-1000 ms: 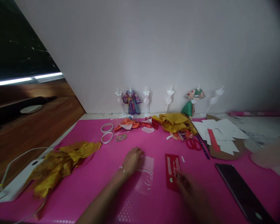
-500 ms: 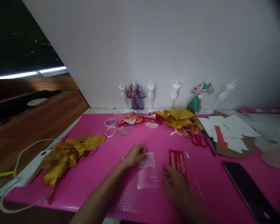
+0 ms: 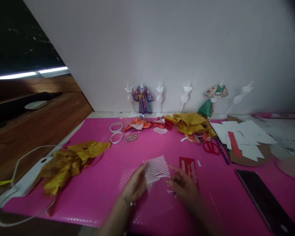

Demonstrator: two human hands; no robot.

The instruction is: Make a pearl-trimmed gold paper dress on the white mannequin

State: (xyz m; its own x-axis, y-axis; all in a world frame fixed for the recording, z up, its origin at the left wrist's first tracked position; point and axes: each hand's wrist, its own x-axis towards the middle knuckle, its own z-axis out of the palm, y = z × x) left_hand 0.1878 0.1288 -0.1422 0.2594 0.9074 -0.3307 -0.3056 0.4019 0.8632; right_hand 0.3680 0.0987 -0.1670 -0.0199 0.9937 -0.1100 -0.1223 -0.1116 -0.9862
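Observation:
A clear sheet of stick-on pearls (image 3: 157, 168), set in neat rows with some gaps low down, is tilted up over the pink table cover. Gripping its left edge is my left hand (image 3: 137, 183), thumb in front and the other fingers partly behind. My right hand (image 3: 184, 185) has curled fingers pinching at the sheet's lower right edge, by a few loose-set pearls; the fingertips are slightly blurred. Just beyond the right hand lies a red card (image 3: 187, 163) with rows of small pale gems, its lower part covered by the hand.
Tape rolls (image 3: 116, 137), gold fabric (image 3: 72, 164) and a power strip (image 3: 27, 178) lie left. Behind are fabric scraps (image 3: 137, 124) and small mannequins (image 3: 159, 93), one in a purple robe (image 3: 143, 98). Red scissors (image 3: 211, 148), white paper pieces (image 3: 250, 131) and a dark phone-like slab (image 3: 263, 196) are right.
The pearl sheet, flat on the table before, is now lifted and tilted. My left hand has taken its left side; my right hand has moved in to its right edge.

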